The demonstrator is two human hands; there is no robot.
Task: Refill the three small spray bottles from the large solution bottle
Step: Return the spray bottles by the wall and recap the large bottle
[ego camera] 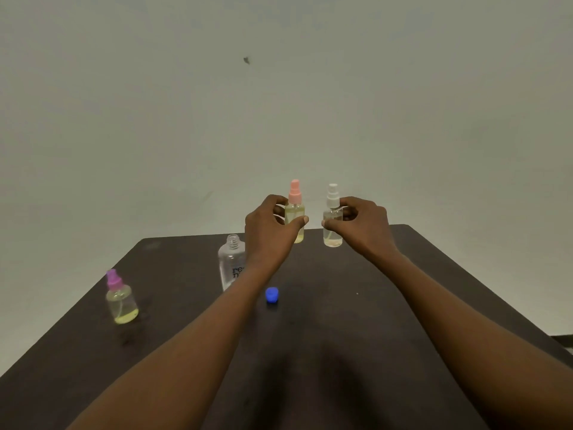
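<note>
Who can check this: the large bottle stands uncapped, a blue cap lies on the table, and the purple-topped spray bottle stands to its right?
One slip: in the head view the purple-topped spray bottle stands to the left of the large bottle, not its right. The bottle is uncapped and the blue cap lies on the table.

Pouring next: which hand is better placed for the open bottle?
Probably left: the large bottle stands by the wrist of the left hand, which grips the pink-topped bottle; the right hand, on the white-topped bottle, is farther off.

Clear plastic large bottle (231, 265), matt dark tabletop (341, 336), glossy blue plastic cap (272, 295).
</note>
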